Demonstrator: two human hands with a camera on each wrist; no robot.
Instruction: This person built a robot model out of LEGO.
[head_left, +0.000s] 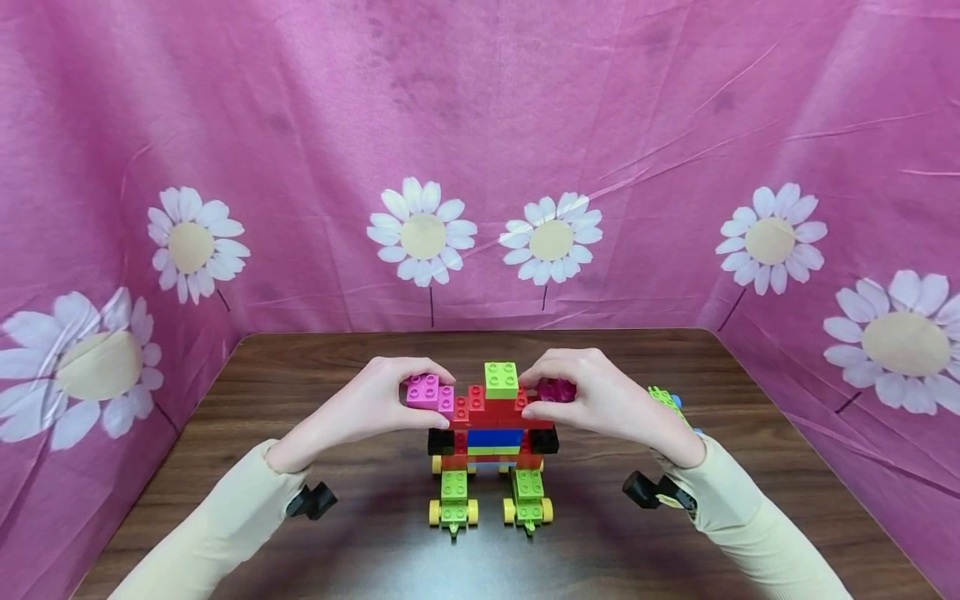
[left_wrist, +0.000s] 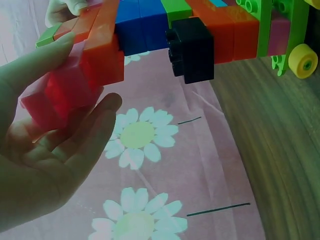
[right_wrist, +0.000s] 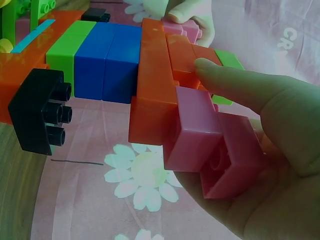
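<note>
A figure built of toy bricks [head_left: 495, 411] stands upright on two green wheeled bases [head_left: 454, 492] with yellow wheels. My left hand [head_left: 375, 400] curls round the pink bricks [head_left: 423, 393] on its left side, thumb and fingers on either side of them. On the opposite side my right hand [head_left: 600, 400] grips the magenta bricks [head_left: 557, 390], its thumb lying against the red bricks beside them. A lime brick [head_left: 501, 379] tops the figure. Blue bricks [right_wrist: 107, 60] form its middle, and a black brick [left_wrist: 192, 50] sticks out at each side.
A green and blue brick piece [head_left: 665, 402] lies behind my right wrist, partly hidden by it. The brown wooden table [head_left: 315, 542] ends at a pink cloth [head_left: 480, 100] printed with daisies, which surrounds it on three sides.
</note>
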